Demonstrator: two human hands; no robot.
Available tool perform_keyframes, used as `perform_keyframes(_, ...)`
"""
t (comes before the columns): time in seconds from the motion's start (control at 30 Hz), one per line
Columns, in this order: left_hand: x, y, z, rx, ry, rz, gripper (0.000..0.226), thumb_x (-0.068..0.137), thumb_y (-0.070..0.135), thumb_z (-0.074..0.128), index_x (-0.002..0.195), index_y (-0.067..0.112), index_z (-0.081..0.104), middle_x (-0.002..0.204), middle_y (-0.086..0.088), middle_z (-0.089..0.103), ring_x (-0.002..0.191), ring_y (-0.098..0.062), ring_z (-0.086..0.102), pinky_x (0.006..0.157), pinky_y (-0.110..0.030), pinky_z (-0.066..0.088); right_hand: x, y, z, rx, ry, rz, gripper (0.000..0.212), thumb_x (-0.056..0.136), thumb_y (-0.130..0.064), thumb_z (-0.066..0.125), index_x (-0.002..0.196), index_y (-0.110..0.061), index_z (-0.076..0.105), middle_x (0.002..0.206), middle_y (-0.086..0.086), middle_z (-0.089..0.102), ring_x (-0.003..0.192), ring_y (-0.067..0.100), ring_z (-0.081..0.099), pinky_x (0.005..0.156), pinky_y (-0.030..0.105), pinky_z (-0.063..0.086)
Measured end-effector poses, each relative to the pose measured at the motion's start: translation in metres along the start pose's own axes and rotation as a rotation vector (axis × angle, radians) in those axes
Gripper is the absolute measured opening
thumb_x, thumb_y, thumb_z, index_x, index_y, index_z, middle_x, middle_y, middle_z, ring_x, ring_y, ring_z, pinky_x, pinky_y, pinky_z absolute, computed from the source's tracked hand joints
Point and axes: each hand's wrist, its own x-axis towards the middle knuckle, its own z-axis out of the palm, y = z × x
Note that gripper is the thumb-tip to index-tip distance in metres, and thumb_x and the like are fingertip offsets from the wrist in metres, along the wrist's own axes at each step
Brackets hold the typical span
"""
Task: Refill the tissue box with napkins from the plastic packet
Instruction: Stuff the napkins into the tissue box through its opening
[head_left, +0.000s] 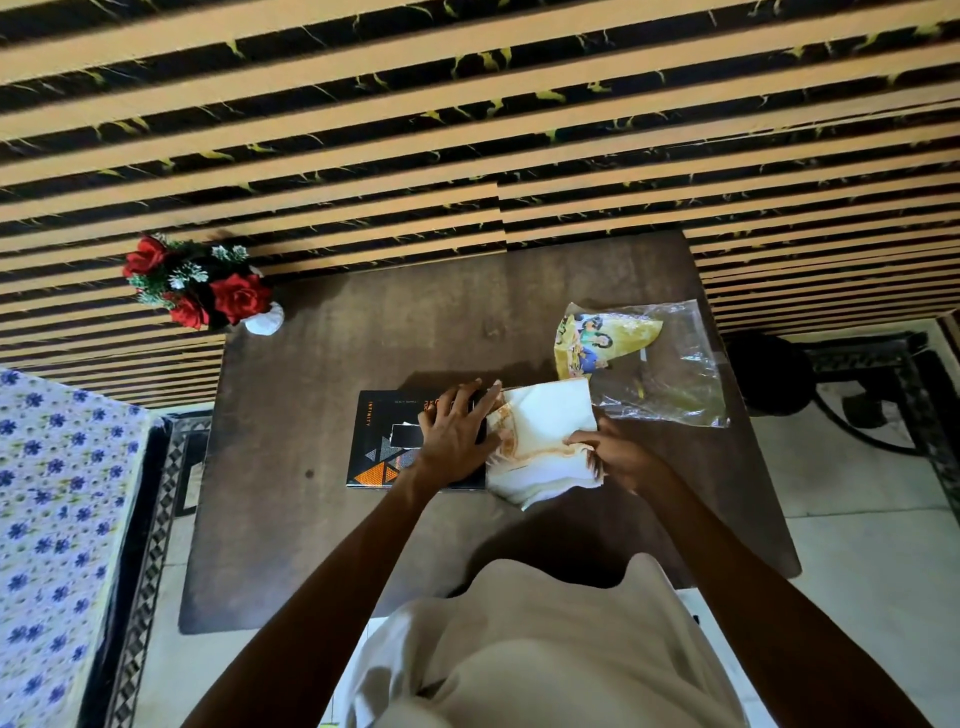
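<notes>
A person in a pale cream garment leans over a dark brown worktop (322, 519) set against a wall of tan and black slats. Near the middle of the worktop lies the tissue box (387, 441), flat and black, with grey and orange triangles printed at its near left corner and a small opening on its top face. The left hand (457, 431) rests flat on the right half of the box, fingers spread wide and pressing down, closed on nothing.

Just beside the box, touching its right edge, sits a stack of napkins (540, 441), cream-white with an orange pattern along the left side. The top sheets are lifted and ruffled, and the stack's near corner hangs loose toward the person. The right hand (618, 457) comes in from the right with its grip pinching the right edge of the napkins, the fingertips lying on the upper sheets; how many sheets it holds I cannot tell.

Behind the napkins, toward the wall and to the right, lies the plastic packet (670, 364), clear and crumpled, with a yellow printed label bunched at its left end. It looks flat and slack.

At the far left corner of the worktop stands a small white vase of red roses (208, 286). A bed with a blue-flowered sheet (52, 519) fills the left side.
</notes>
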Motion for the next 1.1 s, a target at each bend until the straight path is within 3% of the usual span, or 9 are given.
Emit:
perform_keyframes(0.17,-0.004,-0.001,0.0,-0.079,0.08,0.006,0.044,0.094,0.029,0.05,0.136,0.037,0.041,0.158,-0.007,0.02,0.142,-0.032,0.028,0.108,-0.063,0.024,0.004,0.009,-0.005,0.032,0.061,0.048,0.046,0.083,-0.002,0.066,0.128,-0.001,0.055,0.128,0.023,0.061,0.105,0.031,0.06,0.098,0.048,0.047)
perform_keyframes(0.3,-0.01,-0.002,0.003,0.013,0.105,0.022,0.033,0.095,0.037,0.048,0.127,0.033,0.056,0.158,-0.005,0.021,0.145,-0.03,0.023,0.113,-0.059,0.022,-0.001,0.009,-0.004,0.0,-0.028,0.077,0.047,0.081,-0.007,0.071,0.126,-0.005,0.058,0.123,0.018,0.066,0.104,0.031,0.064,0.088,0.041,0.052)
perform_keyframes(0.43,-0.011,-0.004,0.015,0.025,0.109,0.044,0.05,0.087,0.042,0.057,0.136,0.033,0.047,0.162,-0.004,0.01,0.15,-0.026,0.005,0.114,-0.063,0.016,0.0,0.007,-0.002,0.067,-0.052,0.037,0.052,0.08,-0.004,0.072,0.13,-0.007,0.056,0.127,0.016,0.064,0.111,0.033,0.064,0.092,0.041,0.053)
perform_keyframes(0.53,-0.009,-0.009,0.022,0.045,0.052,0.072,0.065,0.082,0.048,0.063,0.141,0.036,0.039,0.164,-0.004,-0.001,0.151,-0.026,-0.006,0.115,-0.064,0.01,-0.004,0.006,-0.001,0.123,-0.082,0.033,0.044,0.084,-0.003,0.067,0.127,-0.008,0.058,0.122,0.014,0.066,0.105,0.03,0.066,0.089,0.041,0.054)
perform_keyframes(0.67,-0.009,-0.012,0.023,0.045,0.027,0.085,0.065,0.081,0.054,0.062,0.14,0.041,0.038,0.163,-0.004,-0.007,0.15,-0.026,-0.011,0.115,-0.063,0.002,-0.005,0.011,0.002,0.174,-0.149,0.015,0.043,0.081,0.002,0.068,0.122,-0.012,0.06,0.113,0.011,0.07,0.098,0.025,0.069,0.075,0.035,0.059)
perform_keyframes(0.8,-0.01,-0.009,0.023,0.002,0.048,0.075,0.061,0.086,0.054,0.055,0.142,0.041,0.036,0.164,-0.004,-0.007,0.15,-0.024,-0.011,0.116,-0.06,-0.003,-0.007,0.009,0.003,0.247,-0.162,0.044,0.026,0.085,0.006,0.058,0.106,-0.007,0.064,0.092,0.009,0.073,0.075,0.016,0.072,0.066,0.028,0.06)
perform_keyframes(0.9,-0.01,-0.009,0.021,-0.048,0.014,0.07,0.056,0.091,0.055,0.047,0.144,0.043,0.032,0.163,-0.002,-0.01,0.15,-0.022,-0.013,0.116,-0.058,-0.007,-0.007,0.014,0.004,0.341,-0.164,0.071,0.024,0.09,0.005,0.052,0.105,-0.009,0.064,0.085,0.002,0.078,0.074,0.015,0.074,0.061,0.027,0.06)
perform_keyframes(1.0,-0.01,-0.011,0.02,-0.095,0.003,0.079,0.052,0.094,0.053,0.044,0.144,0.044,0.033,0.163,-0.001,-0.011,0.15,-0.02,-0.014,0.115,-0.056,-0.011,-0.008,0.023,0.011,0.302,-0.163,0.077,0.031,0.09,0.005,0.053,0.119,-0.002,0.059,0.098,0.006,0.076,0.081,0.016,0.074,0.068,0.028,0.06)
perform_keyframes(1.1,-0.01,-0.012,0.022,-0.078,-0.001,0.089,0.052,0.092,0.05,0.05,0.142,0.044,0.035,0.163,-0.003,-0.013,0.149,-0.022,-0.017,0.114,-0.057,-0.014,-0.012,0.024,0.021,-0.087,-0.01,0.007,0.047,0.089,-0.003,0.063,0.131,-0.003,0.044,0.119,0.01,0.061,0.1,0.022,0.063,0.078,0.031,0.055)
